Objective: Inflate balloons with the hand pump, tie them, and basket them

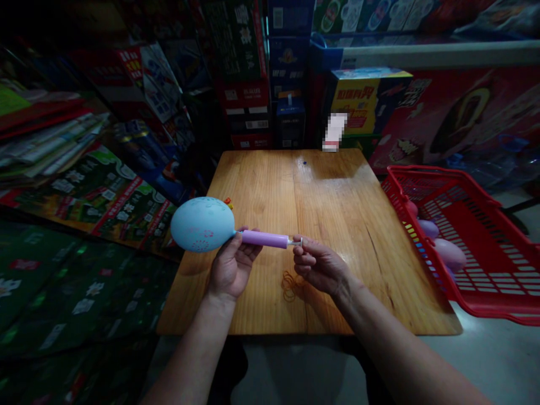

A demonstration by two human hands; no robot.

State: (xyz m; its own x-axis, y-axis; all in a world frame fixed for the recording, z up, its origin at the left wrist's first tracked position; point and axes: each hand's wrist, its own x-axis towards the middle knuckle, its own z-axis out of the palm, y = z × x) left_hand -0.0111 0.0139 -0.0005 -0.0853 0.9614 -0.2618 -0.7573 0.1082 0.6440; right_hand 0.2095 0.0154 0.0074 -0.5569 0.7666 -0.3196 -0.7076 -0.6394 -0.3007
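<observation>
A light blue balloon (202,224) with printed marks, swollen with air, sits on the left tip of a purple hand pump (270,239). My left hand (233,261) is closed around the pump's left end, with the thumb at the balloon's neck. My right hand (318,261) grips the white pump handle at the right end, the rod showing only a short way. Below the pump, several orange rubber bands (289,286) lie in a loose heap on the wooden table (261,180).
To the right stands a red basket (476,306) with several pink and purple balloons (449,254) in it. Stacked cartons (248,95) line the back. Green boxes (84,281) fill the left side. A small red and yellow item (228,203) lies behind the balloon.
</observation>
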